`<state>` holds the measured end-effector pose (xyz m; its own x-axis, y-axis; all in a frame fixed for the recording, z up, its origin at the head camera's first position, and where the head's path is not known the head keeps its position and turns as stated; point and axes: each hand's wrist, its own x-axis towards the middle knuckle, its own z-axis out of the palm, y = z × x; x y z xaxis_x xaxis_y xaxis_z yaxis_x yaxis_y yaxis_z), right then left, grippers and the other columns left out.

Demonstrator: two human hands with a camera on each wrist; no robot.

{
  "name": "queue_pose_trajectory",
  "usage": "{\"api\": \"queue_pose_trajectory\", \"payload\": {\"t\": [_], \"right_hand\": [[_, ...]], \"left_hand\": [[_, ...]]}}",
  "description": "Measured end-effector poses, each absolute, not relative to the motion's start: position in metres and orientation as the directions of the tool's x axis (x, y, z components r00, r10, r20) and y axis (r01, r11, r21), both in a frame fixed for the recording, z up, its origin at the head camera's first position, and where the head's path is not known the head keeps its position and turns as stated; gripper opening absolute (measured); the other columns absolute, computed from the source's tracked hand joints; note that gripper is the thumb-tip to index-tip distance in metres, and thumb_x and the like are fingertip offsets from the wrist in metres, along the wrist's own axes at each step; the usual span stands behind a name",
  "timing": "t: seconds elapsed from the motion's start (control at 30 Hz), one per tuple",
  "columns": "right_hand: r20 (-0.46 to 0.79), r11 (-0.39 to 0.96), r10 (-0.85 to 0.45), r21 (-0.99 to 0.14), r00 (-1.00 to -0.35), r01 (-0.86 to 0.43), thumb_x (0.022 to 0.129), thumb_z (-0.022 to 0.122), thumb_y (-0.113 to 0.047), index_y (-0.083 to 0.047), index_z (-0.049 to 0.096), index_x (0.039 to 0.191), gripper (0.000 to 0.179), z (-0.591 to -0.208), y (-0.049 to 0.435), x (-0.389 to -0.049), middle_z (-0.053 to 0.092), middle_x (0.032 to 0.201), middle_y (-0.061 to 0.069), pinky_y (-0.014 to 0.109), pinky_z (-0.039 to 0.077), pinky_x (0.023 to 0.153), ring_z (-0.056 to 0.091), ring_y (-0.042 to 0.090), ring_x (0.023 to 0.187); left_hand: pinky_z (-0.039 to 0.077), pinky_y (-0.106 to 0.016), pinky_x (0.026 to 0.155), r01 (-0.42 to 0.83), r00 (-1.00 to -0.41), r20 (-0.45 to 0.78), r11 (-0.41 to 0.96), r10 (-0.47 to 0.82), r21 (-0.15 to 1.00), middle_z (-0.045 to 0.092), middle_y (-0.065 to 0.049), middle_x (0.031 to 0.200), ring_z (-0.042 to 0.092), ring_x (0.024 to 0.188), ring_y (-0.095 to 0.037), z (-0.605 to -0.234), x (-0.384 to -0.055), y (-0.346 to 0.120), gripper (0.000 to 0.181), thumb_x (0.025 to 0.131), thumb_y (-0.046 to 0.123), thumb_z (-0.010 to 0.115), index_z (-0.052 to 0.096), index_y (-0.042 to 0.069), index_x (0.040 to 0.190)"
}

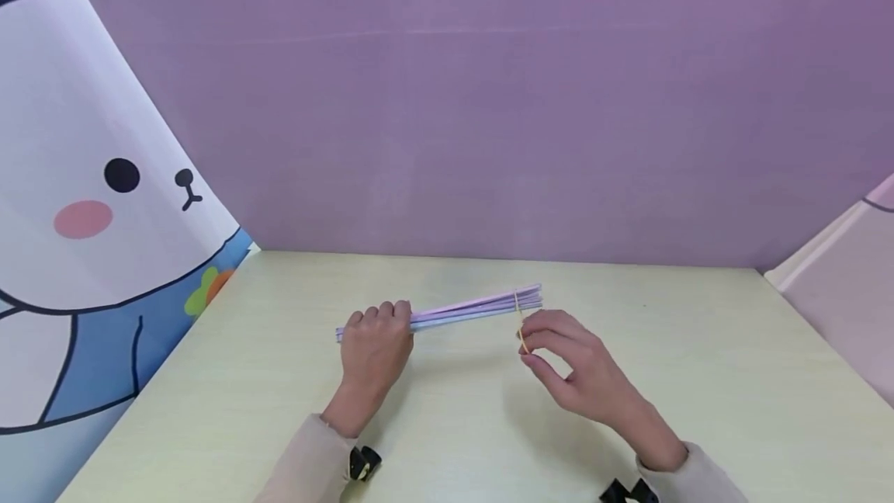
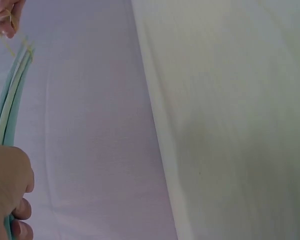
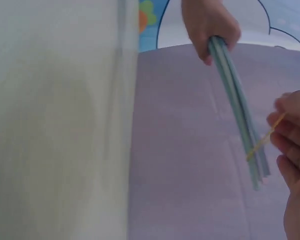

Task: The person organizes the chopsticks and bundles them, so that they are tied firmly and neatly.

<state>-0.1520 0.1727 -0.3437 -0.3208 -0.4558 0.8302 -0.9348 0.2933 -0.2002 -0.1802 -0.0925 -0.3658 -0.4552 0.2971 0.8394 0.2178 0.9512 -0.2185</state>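
Note:
My left hand (image 1: 377, 349) grips a bundle of thin, straw-like sticks (image 1: 468, 311) in pastel purple and blue, held above the table and tilted slightly up to the right. A short length of the bundle sticks out on the left side of the fist. Near its right end a yellow rubber band (image 1: 521, 330) loops over the sticks. The right hand (image 1: 587, 367) pinches the other end of that band between fingers and thumb, drawing it taut. In the right wrist view the stretched band (image 3: 265, 137) runs from the sticks (image 3: 235, 100) to the fingertips.
A pale, light-wood table (image 1: 447, 441) lies beneath both hands. Behind it stands a purple backdrop (image 1: 489, 115). On the left hangs a sheet with a cartoon animal (image 1: 84, 130), and a pale panel (image 1: 852, 293) borders the right edge.

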Motion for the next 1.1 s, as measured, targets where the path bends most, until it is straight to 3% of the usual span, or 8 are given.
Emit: {"api": "queue_pose_trajectory", "payload": {"t": [0.13, 0.27, 0.47, 0.63, 0.73, 0.9, 1.0, 1.1], "right_hand": [[0.781, 0.054, -0.363, -0.526, -0.508, -0.849, 0.095, 0.048, 0.001, 0.001, 0.058, 0.087, 0.012, -0.357, 0.167, -0.151, 0.057, 0.070, 0.006, 0.021, 0.049, 0.063, 0.056, 0.013, 0.065], [0.494, -0.322, -0.339, -0.861, -0.801, -0.394, 0.099, 0.034, 0.004, -0.003, 0.057, 0.091, 0.025, -0.370, 0.170, -0.152, 0.043, 0.061, 0.002, 0.024, 0.034, 0.045, 0.033, 0.014, 0.049], [0.168, -0.506, -0.575, -0.842, -0.801, 0.186, 0.103, 0.029, -0.010, -0.010, 0.062, 0.098, 0.033, -0.370, 0.190, -0.164, 0.039, 0.064, -0.009, 0.017, 0.017, 0.047, 0.016, 0.008, 0.051], [0.097, -0.400, -0.744, -0.857, -0.662, 0.324, 0.101, 0.031, -0.008, -0.011, 0.067, 0.100, 0.035, -0.361, 0.213, -0.173, 0.045, 0.066, -0.011, 0.020, 0.012, 0.045, 0.015, 0.006, 0.051], [0.015, -0.288, -0.768, -0.901, -0.640, 0.325, 0.100, 0.034, -0.007, -0.012, 0.068, 0.098, 0.035, -0.356, 0.222, -0.177, 0.050, 0.066, -0.013, 0.019, 0.013, 0.045, 0.019, 0.003, 0.049], [-0.164, 0.110, -0.434, -0.986, -0.886, 0.128, 0.094, 0.052, -0.011, -0.009, 0.072, 0.088, 0.020, -0.342, 0.217, -0.169, 0.049, 0.059, -0.011, 0.019, 0.022, 0.044, 0.027, 0.001, 0.045], [-0.042, 0.453, -0.133, -0.891, -0.990, -0.022, 0.088, 0.062, -0.014, -0.006, 0.074, 0.088, 0.015, -0.333, 0.201, -0.157, 0.061, 0.065, -0.006, 0.022, 0.031, 0.047, 0.037, 0.005, 0.049], [0.170, 0.640, 0.034, -0.760, -0.985, -0.110, 0.086, 0.065, -0.012, -0.005, 0.075, 0.088, 0.013, -0.329, 0.185, -0.147, 0.068, 0.073, 0.002, 0.023, 0.035, 0.049, 0.043, 0.008, 0.052]], "left_hand": [[0.020, -0.021, 0.039, 0.242, -0.469, 0.832, 0.949, 0.296, -0.201, 0.050, -0.003, 0.048, 0.027, 0.040, -0.011, -0.365, -0.178, -0.092, 0.021, 0.072, 0.008, 0.075, 0.057, 0.006, 0.062], [0.019, -0.021, 0.039, 0.277, -0.445, 0.841, 0.941, 0.307, -0.197, 0.049, -0.002, 0.047, 0.027, 0.039, -0.011, -0.365, -0.177, -0.088, 0.023, 0.072, 0.009, 0.075, 0.055, 0.006, 0.062], [0.023, -0.022, 0.037, 0.340, -0.350, 0.854, 0.902, 0.385, -0.267, 0.057, -0.003, 0.051, 0.042, 0.037, -0.013, -0.366, -0.178, -0.089, 0.015, 0.068, 0.008, 0.076, 0.061, 0.007, 0.065], [0.030, -0.023, 0.038, 0.429, -0.267, 0.831, 0.832, 0.487, -0.350, 0.064, -0.004, 0.057, 0.056, 0.042, -0.017, -0.364, -0.181, -0.094, 0.003, 0.077, 0.008, 0.068, 0.067, 0.007, 0.074], [0.032, -0.024, 0.038, 0.441, -0.196, 0.827, 0.801, 0.526, -0.405, 0.061, -0.003, 0.055, 0.052, 0.041, -0.015, -0.361, -0.181, -0.094, 0.024, 0.090, 0.006, 0.050, 0.063, 0.008, 0.070], [0.025, -0.022, 0.040, 0.429, -0.195, 0.799, 0.782, 0.569, -0.453, 0.042, 0.001, 0.048, 0.029, 0.041, -0.009, -0.361, -0.179, -0.091, 0.040, 0.093, -0.001, 0.031, 0.051, 0.010, 0.061], [0.017, -0.020, 0.042, 0.419, -0.260, 0.784, 0.797, 0.564, -0.435, 0.028, 0.003, 0.047, 0.015, 0.048, -0.008, -0.364, -0.177, -0.088, 0.039, 0.089, -0.005, 0.025, 0.038, 0.012, 0.056], [0.015, -0.021, 0.042, 0.382, -0.324, 0.783, 0.830, 0.532, -0.406, 0.023, 0.003, 0.048, 0.011, 0.051, -0.009, -0.365, -0.175, -0.085, 0.037, 0.084, -0.006, 0.022, 0.032, 0.013, 0.054]]}}
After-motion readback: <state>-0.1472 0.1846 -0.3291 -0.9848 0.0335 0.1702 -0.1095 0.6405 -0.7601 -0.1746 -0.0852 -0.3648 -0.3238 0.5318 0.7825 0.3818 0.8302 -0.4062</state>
